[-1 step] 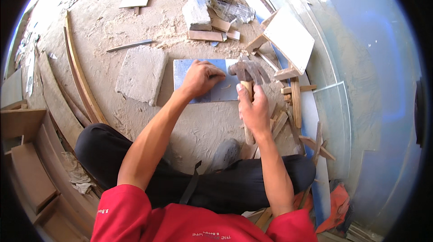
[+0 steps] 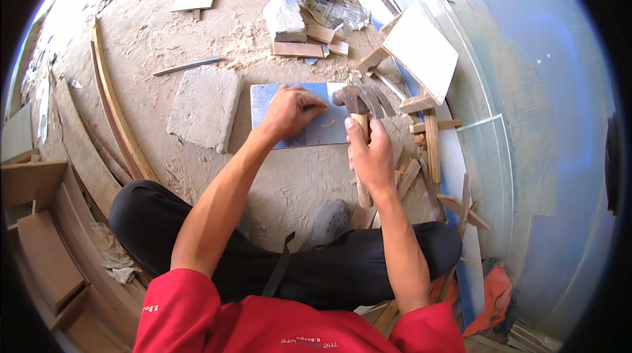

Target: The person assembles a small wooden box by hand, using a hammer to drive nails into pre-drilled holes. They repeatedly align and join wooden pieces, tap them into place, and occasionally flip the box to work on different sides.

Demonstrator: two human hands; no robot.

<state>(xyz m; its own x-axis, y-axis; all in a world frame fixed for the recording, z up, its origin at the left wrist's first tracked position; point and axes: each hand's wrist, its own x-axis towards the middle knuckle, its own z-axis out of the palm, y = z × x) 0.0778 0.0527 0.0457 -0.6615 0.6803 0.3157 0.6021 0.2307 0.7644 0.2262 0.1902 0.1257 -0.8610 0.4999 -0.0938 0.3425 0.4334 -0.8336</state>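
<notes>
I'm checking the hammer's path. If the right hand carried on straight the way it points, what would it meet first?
Probably the blue-grey panel on the floor: the right hand points the hammer up-frame over its right edge, near the left hand. Height above the panel is unclear.

Right hand (image 2: 370, 155) grips hammer (image 2: 359, 106) (left hand (image 2: 288, 111) steadies panel (image 2: 299, 116)).

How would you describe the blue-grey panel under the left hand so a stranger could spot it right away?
Start at the sawdust-covered floor in front of the seated person's black trousers. At its middle lies a flat rectangular blue-grey panel, pressed down by the left hand, with the right hand holding a wooden-handled hammer at its right edge. Unlike the rough grey slab to its left, it is smooth and bluish.
</notes>
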